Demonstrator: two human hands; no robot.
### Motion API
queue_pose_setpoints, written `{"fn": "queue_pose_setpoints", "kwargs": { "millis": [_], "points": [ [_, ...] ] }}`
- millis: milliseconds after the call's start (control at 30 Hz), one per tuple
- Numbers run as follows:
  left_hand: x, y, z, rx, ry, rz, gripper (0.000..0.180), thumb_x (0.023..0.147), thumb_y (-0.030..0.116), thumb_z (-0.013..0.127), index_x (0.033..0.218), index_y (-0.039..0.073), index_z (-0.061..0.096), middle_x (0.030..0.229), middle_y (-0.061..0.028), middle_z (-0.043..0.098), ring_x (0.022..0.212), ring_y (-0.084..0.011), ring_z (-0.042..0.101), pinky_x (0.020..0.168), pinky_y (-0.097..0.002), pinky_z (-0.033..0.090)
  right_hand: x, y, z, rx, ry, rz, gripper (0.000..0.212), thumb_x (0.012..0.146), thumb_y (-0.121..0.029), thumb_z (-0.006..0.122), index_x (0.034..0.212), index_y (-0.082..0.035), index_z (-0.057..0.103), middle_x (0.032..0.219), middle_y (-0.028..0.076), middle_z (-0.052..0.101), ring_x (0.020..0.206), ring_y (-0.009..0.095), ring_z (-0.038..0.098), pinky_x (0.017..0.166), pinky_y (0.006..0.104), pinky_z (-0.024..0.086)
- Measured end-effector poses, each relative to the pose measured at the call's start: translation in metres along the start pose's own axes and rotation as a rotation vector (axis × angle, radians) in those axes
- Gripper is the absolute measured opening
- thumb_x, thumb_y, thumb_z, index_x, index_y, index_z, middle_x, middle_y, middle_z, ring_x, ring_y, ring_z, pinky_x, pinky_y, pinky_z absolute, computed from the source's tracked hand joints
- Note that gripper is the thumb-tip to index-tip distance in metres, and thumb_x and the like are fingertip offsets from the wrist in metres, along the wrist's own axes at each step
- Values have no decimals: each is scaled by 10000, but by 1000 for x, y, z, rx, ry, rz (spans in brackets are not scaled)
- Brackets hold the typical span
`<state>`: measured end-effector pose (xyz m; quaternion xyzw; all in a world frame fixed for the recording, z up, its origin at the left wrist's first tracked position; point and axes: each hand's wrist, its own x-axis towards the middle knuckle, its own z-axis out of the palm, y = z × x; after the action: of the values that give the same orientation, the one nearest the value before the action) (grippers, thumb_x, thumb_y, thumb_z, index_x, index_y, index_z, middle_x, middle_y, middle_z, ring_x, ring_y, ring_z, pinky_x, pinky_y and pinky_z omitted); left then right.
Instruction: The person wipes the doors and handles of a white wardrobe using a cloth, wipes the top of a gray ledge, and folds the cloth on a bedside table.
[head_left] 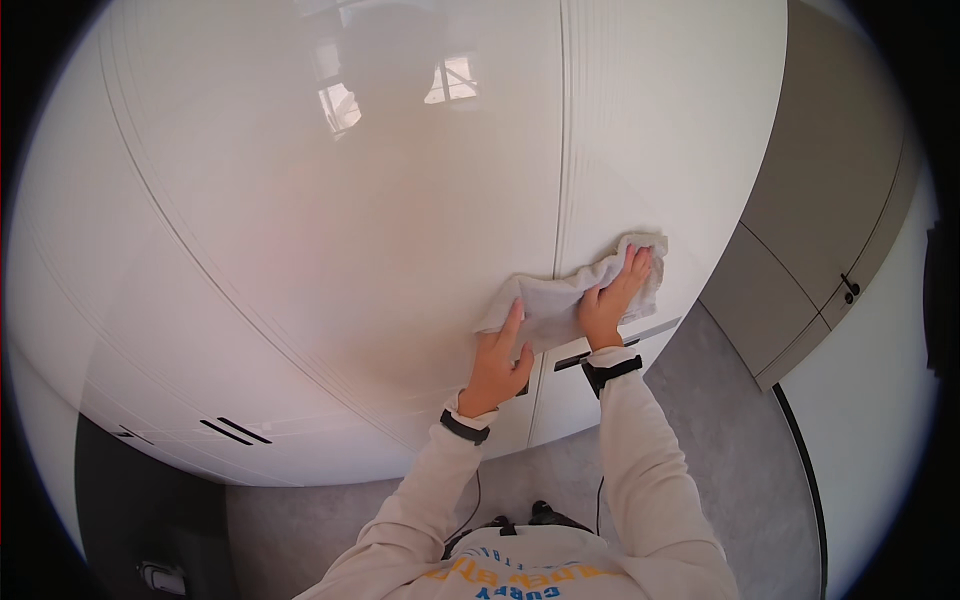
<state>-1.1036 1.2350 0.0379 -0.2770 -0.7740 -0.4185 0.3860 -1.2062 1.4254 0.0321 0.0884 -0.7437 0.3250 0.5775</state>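
Observation:
A pale grey cloth (555, 298) lies spread and wrinkled against the glossy white cabinet doors (420, 220), across the seam between two of them. My right hand (612, 305) presses on the cloth's right part, its fingers stretched out flat and pointing upward, the thumb apart. At the lower left of the cloth, my left hand (494, 366) has its index finger extended onto the fabric and the thumb held away. What lies under both palms is hidden. Each wrist carries a black band.
Dark recessed handles (236, 431) sit low on the cabinet at left, with another handle (572, 362) below my right hand. At right stands a grey-brown door (780, 270) with a black lever (849, 289). Grey floor (700, 420) lies below; two thin cables hang beside my body.

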Motion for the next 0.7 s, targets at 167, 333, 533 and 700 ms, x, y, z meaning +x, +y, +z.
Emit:
{"fn": "queue_pose_setpoints", "kwargs": {
  "millis": [167, 333, 533, 700],
  "points": [
    [13, 10, 91, -37, -400, -20, 665, 803, 3, 595, 1436, 22, 390, 1166, -204, 597, 1058, -382, 547, 978, -442, 391, -14, 101, -30, 45, 119, 348, 697, 850, -76, 404, 1480, 68, 142, 1546, 294, 104, 1444, 443, 67, 1183, 486, 51],
    [-2, 3, 123, 21, -542, -14, 676, 792, 27, 609, 1435, 51, 402, 1145, -209, 601, 1019, -383, 568, 929, -445, 422, -77, 135, -20, 37, 140, 617, 626, 976, -186, 345, 1467, 112, 96, 1554, 291, 74, 1451, 424, 49, 1189, 459, 41],
    [-28, -1, 147, 22, -772, -129, 688, 788, 32, 616, 1439, 55, 396, 1101, -203, 610, 984, -380, 581, 888, -447, 440, -201, 171, -10, 117, -13, 1006, 622, 968, -173, 353, 1455, 130, 113, 1542, 313, 90, 1444, 422, 75, 1189, 429, 65],
    [-58, -27, 110, 53, -689, -65, 693, 792, 27, 614, 1444, 47, 380, 1090, -203, 609, 1000, -391, 570, 900, -452, 433, -210, 105, 2, 431, -134, 1190, 611, 951, -136, 378, 1433, 152, 138, 1516, 342, 130, 1414, 458, 137, 1174, 438, 111]
  ]
}}
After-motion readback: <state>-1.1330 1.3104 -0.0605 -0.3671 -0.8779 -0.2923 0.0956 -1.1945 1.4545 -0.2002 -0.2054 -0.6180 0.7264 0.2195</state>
